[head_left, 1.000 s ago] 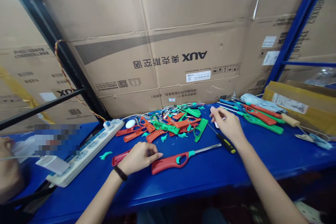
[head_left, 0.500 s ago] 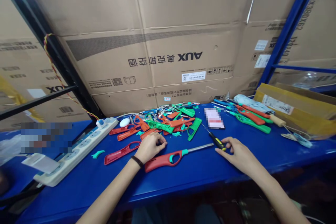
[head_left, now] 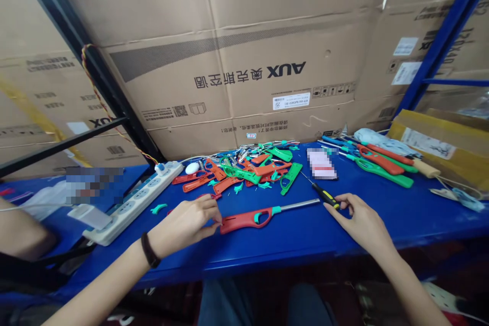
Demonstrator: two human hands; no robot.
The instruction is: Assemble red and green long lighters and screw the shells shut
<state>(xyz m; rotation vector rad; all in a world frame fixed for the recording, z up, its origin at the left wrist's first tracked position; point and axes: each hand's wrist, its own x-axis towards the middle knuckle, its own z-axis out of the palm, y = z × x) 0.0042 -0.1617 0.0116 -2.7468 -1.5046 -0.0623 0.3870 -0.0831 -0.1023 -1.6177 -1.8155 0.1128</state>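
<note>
Left hand (head_left: 183, 225), right hand (head_left: 361, 221), one screwdriver (head_left: 325, 195), five long lighters (head_left: 244, 221)
On the blue desk (head_left: 267, 247), one red lighter lies between the hands, and upper right of the frame lie two more red lighters (head_left: 376, 159) and two green lighters (head_left: 382, 172). Left of the frame are one power strip (head_left: 133, 202) and one wristband (head_left: 150, 250); one white oval object (head_left: 192, 168) sits just beyond the strip's far end. The red and green plastic parts (head_left: 244, 173) at upper centre are too tangled to count.
</note>
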